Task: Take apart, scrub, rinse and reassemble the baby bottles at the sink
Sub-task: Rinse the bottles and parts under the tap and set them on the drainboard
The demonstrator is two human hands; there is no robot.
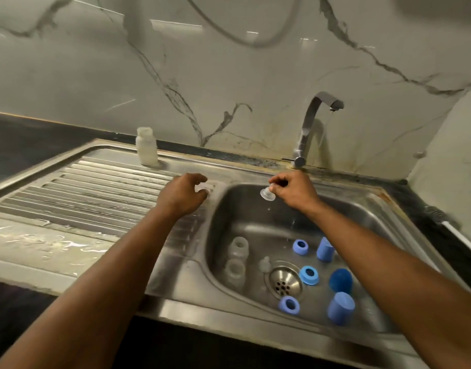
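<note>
Head view, single entry. Item one: our right hand [292,191], over the back of the sink [362,206] basin, fingers pinching a clear teat [267,194] by its tip, so that its wide base hangs downward and its long axis runs near vertical; drops fall below it. Item two: our left hand [185,194], over the rim where the ribbed draining board [96,187] meets the basin, fingers curled round a small clear piece [202,188], too blurred for us to name. Item three: one open bottle [146,146], upright at the back of the draining board, up and to the left of the left hand and well apart from the right. Item four, on the basin floor: two clear bottles [237,258] lying left of the drain [284,282], another clear teat [265,263] beside it, three blue rings [308,275] and three blue caps [340,307] to the right. The tap [316,121] stands behind, not running as far as we can tell. We judge the left hand nearer the draining board for setting down rinsed parts.
</note>
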